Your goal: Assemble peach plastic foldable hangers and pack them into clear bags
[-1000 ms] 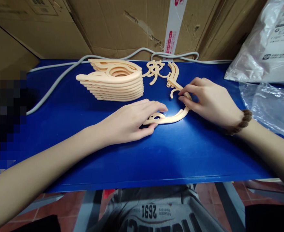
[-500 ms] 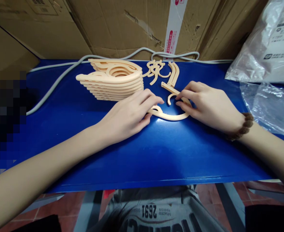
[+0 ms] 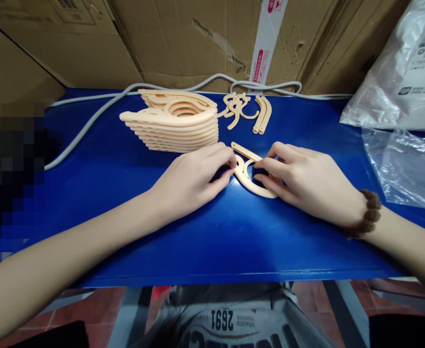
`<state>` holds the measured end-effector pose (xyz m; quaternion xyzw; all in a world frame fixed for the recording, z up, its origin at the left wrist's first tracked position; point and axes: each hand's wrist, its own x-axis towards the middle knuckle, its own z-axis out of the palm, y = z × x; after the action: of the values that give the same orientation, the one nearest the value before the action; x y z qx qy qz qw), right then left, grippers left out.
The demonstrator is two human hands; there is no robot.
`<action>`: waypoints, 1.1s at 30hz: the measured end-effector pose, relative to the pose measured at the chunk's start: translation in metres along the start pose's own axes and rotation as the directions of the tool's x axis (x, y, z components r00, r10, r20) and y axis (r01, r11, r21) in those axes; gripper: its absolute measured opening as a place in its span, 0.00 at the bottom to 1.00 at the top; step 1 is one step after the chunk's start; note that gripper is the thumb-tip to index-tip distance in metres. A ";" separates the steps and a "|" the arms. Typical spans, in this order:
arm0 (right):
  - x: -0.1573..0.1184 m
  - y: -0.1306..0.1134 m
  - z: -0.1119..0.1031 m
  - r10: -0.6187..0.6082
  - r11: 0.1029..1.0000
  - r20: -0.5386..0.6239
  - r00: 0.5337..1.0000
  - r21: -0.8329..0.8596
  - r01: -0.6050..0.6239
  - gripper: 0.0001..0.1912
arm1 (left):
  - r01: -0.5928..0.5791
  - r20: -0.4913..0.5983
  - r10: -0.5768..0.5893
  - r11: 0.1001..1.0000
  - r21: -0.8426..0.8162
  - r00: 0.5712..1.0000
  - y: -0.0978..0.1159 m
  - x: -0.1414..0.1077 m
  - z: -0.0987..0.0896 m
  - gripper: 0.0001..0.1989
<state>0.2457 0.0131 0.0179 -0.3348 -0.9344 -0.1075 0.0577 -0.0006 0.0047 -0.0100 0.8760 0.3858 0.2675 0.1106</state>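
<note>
On the shiny blue bench [image 3: 205, 246], the left hand [image 3: 198, 176] pinches the left end of a curved cream plastic piece [image 3: 251, 187]. The right hand [image 3: 299, 179], a brown beaded band [image 3: 370, 215] at its wrist, closes over that piece's right end and a straight cream strip [image 3: 247, 152] slanting out to the far left. Far left of the hands stands a stack of cream plastic hangers [image 3: 172, 129]; right of it lie small cream hooks [image 3: 236, 107] and short curved cream strips [image 3: 262, 115]. A white cable [image 3: 85, 128] runs behind, before brown cardboard boxes [image 3: 183, 43].
</note>
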 end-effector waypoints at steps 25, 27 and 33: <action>0.001 0.000 0.004 -0.152 0.975 -0.111 0.982 0.148 0.168 0.15 | -0.066 0.022 0.069 0.993 -0.100 0.997 -0.013 0.003 0.000 0.13; 0.001 -0.003 0.004 -0.210 0.960 -0.121 0.970 0.163 0.228 0.16 | -0.081 0.021 0.083 0.994 -0.077 0.996 -0.014 0.002 0.001 0.12; 0.000 -0.004 0.005 -0.225 0.949 -0.164 0.960 0.187 0.254 0.17 | -0.080 0.012 0.080 0.997 0.012 0.997 -0.016 0.001 0.001 0.11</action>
<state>0.2425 0.0111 0.0126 -0.2024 -0.9678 -0.0395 0.1443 -0.0097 0.0159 -0.0167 0.8929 0.3514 0.2642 0.0968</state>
